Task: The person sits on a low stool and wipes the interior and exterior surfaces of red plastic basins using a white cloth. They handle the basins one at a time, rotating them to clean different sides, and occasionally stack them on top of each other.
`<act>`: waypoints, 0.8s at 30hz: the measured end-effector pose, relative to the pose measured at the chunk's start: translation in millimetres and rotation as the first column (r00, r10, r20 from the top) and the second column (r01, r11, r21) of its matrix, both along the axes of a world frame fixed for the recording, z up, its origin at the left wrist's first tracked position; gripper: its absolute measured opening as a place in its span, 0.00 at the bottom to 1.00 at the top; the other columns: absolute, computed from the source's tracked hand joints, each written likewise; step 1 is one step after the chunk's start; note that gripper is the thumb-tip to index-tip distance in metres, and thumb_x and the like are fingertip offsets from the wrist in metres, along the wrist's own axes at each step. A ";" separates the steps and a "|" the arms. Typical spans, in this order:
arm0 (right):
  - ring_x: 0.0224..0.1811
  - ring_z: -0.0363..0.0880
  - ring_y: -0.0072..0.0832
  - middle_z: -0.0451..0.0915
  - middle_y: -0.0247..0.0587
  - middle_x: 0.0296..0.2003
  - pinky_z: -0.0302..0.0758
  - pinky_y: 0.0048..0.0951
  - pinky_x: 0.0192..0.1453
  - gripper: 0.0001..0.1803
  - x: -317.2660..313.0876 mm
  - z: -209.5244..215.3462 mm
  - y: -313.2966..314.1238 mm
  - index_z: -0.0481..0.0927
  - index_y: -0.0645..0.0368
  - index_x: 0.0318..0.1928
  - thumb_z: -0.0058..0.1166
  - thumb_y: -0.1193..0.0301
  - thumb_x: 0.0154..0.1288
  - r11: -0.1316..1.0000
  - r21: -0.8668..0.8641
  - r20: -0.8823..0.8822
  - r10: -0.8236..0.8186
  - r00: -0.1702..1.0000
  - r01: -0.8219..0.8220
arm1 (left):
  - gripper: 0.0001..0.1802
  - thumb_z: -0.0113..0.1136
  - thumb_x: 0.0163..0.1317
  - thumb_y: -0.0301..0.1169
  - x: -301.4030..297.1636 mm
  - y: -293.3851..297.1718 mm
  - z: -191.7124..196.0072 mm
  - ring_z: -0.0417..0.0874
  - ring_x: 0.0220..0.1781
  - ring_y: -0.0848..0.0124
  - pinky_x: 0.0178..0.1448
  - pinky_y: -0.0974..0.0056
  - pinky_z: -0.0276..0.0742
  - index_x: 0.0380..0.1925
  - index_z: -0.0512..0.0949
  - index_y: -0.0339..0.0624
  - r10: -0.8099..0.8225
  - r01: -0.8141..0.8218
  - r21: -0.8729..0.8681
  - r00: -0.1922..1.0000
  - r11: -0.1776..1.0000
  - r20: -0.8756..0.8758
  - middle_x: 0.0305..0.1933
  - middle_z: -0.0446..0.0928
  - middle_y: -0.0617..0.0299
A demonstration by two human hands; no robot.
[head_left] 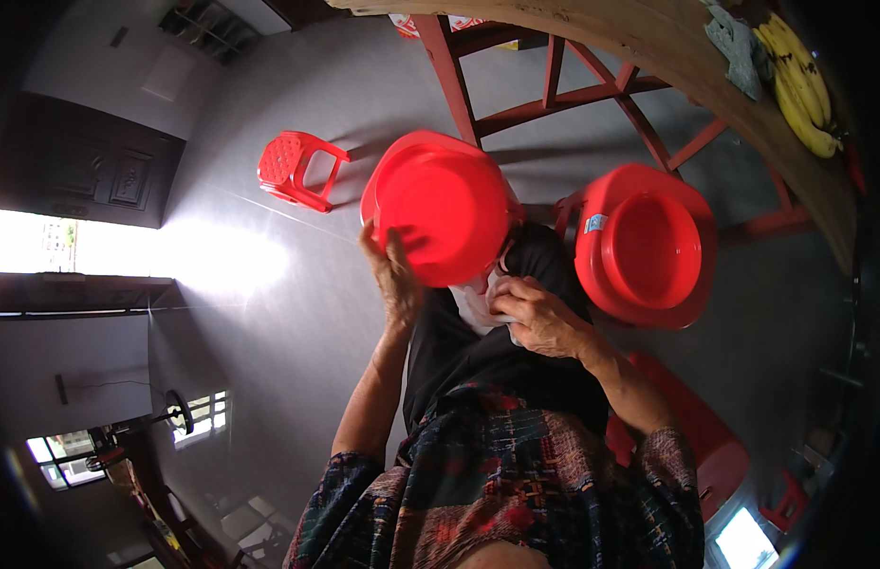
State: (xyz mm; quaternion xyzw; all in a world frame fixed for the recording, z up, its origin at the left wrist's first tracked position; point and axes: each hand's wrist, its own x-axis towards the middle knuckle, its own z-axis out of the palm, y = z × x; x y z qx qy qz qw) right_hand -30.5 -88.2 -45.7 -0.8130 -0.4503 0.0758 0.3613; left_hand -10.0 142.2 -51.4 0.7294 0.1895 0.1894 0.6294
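My left hand (pixel 394 284) grips the near left rim of a round red plastic basin (pixel 444 204), its thumb and fingers closed on the edge. Behind and partly hidden by that basin is more red plastic, whose shape I cannot fully make out. My right hand (pixel 544 324) is closed round a crumpled white cloth (pixel 474 309), just below the basin's near right side and above my lap. A second round red basin (pixel 656 248) rests on a red plastic stool (pixel 639 180) to the right of my knee.
A small red stool (pixel 293 171) stands on the grey floor ahead to the left. A wooden tabletop (pixel 592 21) on red legs (pixel 449 81) curves across the far right, with bananas (pixel 800 85) on it. Beside my right elbow is a large red seat (pixel 710 455).
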 end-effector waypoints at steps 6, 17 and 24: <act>0.54 0.71 0.39 0.74 0.42 0.47 0.69 0.37 0.61 0.17 -28.6 -3.0 -19.8 0.77 0.62 0.44 0.50 0.82 0.50 0.965 0.080 -0.329 -0.211 0.920 0.250 | 0.22 0.45 0.70 0.46 43.9 42.3 -31.2 0.70 0.42 0.71 0.49 0.65 0.69 0.49 0.65 0.37 0.223 -0.228 0.089 0.973 0.970 0.063 0.41 0.70 0.59; 0.55 0.72 0.43 0.72 0.47 0.50 0.71 0.36 0.59 0.18 -44.3 9.2 -35.8 0.76 0.66 0.46 0.50 0.82 0.51 0.942 0.115 -0.455 -0.231 0.860 0.314 | 0.12 0.46 0.67 0.37 89.9 65.7 -103.4 0.71 0.39 0.54 0.46 0.54 0.67 0.35 0.65 0.37 0.316 -0.284 0.385 0.948 0.878 -0.021 0.36 0.69 0.48; 0.55 0.73 0.42 0.73 0.47 0.51 0.71 0.35 0.60 0.19 -45.3 11.7 -36.2 0.76 0.66 0.47 0.50 0.81 0.52 0.942 0.118 -0.491 -0.221 0.843 0.316 | 0.16 0.49 0.64 0.40 95.8 74.2 -124.6 0.70 0.47 0.47 0.51 0.50 0.67 0.42 0.67 0.38 0.302 -0.174 0.498 0.935 0.850 -0.189 0.41 0.69 0.41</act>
